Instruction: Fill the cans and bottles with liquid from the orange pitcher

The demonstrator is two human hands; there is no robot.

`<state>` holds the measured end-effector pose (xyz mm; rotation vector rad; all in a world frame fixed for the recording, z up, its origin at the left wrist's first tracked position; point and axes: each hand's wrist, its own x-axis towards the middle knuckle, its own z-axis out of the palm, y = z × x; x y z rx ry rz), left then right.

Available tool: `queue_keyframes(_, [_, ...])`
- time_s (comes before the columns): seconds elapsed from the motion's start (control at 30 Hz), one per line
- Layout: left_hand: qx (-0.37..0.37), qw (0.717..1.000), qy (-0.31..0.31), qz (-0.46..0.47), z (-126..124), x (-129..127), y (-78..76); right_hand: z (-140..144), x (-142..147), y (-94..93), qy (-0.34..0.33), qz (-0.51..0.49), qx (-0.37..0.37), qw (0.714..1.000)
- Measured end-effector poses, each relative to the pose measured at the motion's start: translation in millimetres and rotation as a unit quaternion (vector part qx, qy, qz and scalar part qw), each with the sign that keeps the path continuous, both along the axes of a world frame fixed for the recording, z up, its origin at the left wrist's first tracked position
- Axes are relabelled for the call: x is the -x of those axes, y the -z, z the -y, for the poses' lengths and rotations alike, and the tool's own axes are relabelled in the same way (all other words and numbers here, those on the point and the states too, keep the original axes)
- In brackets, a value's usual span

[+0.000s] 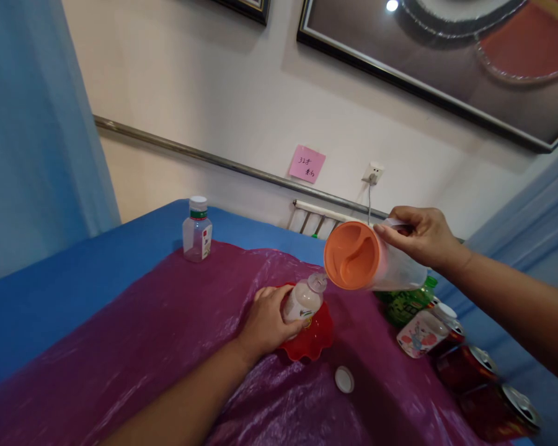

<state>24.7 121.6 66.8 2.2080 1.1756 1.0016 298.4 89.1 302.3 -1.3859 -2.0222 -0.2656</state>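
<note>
My left hand (266, 323) is wrapped round a small clear plastic bottle (303, 301) with its cap off, tilted a little to the right over a red scalloped dish (317, 337). By its handle, my right hand (423, 238) grips a translucent pitcher (400, 269) with an orange lid (352, 255). The pitcher is tipped on its side, its lid edge close to the mouth of the bottle. Whether liquid is running between them I cannot tell. A loose white cap (344, 379) lies on the purple plastic sheet (167, 334) in front of the dish.
At the back left stands a capped clear bottle (198, 232). Along the right side are a green bottle (407, 305), a printed bottle with a white cap (421, 334) and several dark red cans (497, 409). Behind, a metal rail (214, 159) runs along the wall.
</note>
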Motion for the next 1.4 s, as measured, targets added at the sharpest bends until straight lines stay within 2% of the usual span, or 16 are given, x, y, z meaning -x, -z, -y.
queue_keyframes(1.0, [-0.012, 1.0, -0.007, 0.006, 0, 0, 3.8, 7, -3, -11.0, 0.026, 0.033, 0.0, 0.999])
queue_keyframes(1.4, [-0.005, 1.0, -0.001, 0.01, 2, 0, 0.0, 10, -3, -16.7, 0.029, 0.042, -0.013, 0.999])
